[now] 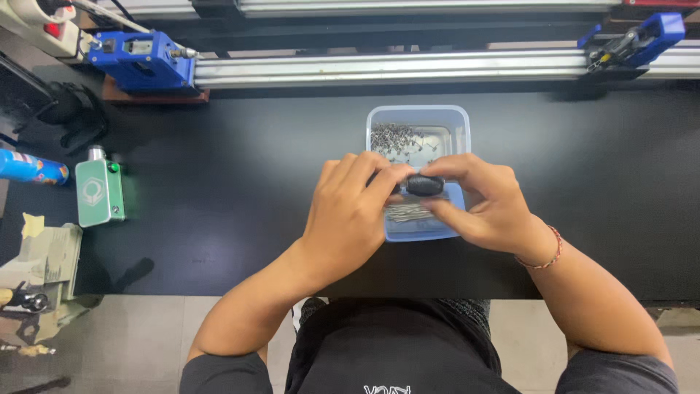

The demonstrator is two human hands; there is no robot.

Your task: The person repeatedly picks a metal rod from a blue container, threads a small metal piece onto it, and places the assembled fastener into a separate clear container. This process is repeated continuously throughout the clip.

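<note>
Hands meet at the centre of the frame over a clear plastic tub (pixel 456 124) that sits on a black worktop (pixel 240 204). The left hand (pixel 348 211) curls in from the lower left, its fingertips pressed together against a small black oval part (pixel 425 185); the right hand (pixel 487 204) pinches the same part from the other side, thumb below and index finger arched above. The part hangs just above the tub's near half, clear of the bottom as far as can be told. Inside the tub lies a loose heap of thin metal pins (pixel 397 138) toward the far side and a tidier bundle (pixel 408 212) right under the fingers. The grip looks light and the part is small and smooth, so a slip seems the main risk: it would drop among the pins and scatter them. A wrist brushing the tub's near rim could likewise nudge the tub toward the table edge. A green box (pixel 100 192) stands well apart at the left, and blue fixtures (pixel 142 60) ride a metal rail (pixel 379 69) along the top.
</note>
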